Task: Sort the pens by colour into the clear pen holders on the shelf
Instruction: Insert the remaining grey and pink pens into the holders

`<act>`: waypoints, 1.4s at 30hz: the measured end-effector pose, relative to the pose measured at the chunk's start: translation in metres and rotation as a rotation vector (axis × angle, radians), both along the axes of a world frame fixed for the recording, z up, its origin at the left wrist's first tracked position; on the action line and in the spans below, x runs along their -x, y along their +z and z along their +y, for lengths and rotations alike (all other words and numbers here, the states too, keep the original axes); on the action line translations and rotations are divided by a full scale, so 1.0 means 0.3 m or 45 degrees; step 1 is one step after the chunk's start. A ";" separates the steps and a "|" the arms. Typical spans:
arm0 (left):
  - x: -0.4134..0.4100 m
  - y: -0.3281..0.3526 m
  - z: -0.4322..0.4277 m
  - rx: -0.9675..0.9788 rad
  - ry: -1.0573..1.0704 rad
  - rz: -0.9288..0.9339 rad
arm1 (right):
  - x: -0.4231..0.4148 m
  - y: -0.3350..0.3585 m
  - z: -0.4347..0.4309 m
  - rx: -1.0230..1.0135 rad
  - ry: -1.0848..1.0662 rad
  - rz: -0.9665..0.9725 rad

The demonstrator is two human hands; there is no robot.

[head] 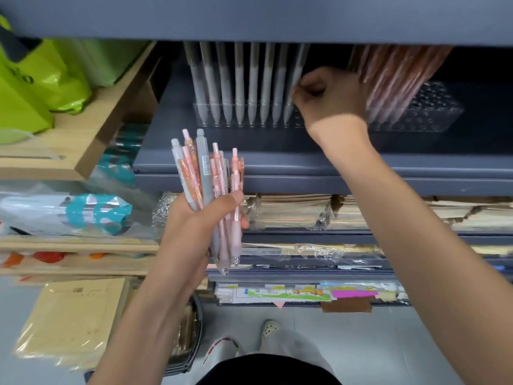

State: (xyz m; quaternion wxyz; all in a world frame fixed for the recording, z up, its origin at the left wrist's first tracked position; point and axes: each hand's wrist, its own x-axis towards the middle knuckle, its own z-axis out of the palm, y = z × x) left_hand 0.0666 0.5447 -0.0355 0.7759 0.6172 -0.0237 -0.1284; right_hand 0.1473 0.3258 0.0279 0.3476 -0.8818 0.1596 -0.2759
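My left hand (205, 218) is shut on a mixed bundle of pink and grey pens (211, 184), held upright below the grey shelf (277, 162). On the shelf a clear pen holder (244, 115) carries a row of several grey pens (238, 81) standing tip down. My right hand (330, 95) pinches the rightmost grey pen (295, 79) of that row, which leans slightly. To the right a second clear pen holder (424, 109) holds several pink pens (388, 76), partly hidden behind my right hand.
The shelf above (249, 18) hangs low over the pens. Green bags (41, 79) lie on a wooden shelf (83, 140) at the left. Wrapped paper stacks (305, 212) fill the lower shelves. A basket (188, 329) stands on the floor near my feet.
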 end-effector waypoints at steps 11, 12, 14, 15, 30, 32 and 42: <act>-0.013 0.035 0.017 0.046 -0.091 0.041 | 0.001 0.035 0.012 0.157 -0.043 0.131; -0.013 0.035 0.019 0.051 -0.093 0.044 | 0.003 0.030 0.013 0.151 -0.053 0.128; -0.012 0.033 0.024 0.051 -0.092 0.042 | 0.005 0.017 0.014 0.105 -0.068 0.117; -0.011 0.031 0.025 0.051 -0.089 0.040 | 0.006 0.011 0.013 0.076 -0.072 0.101; 0.066 0.055 -0.098 0.140 0.082 -0.013 | 0.066 0.009 -0.069 -0.241 0.260 -0.081; 0.082 0.050 -0.133 0.129 0.096 -0.026 | 0.133 0.020 -0.084 -0.476 0.431 -0.049; 0.156 0.030 -0.364 0.139 0.045 -0.030 | 0.332 -0.017 -0.266 -0.883 1.043 0.308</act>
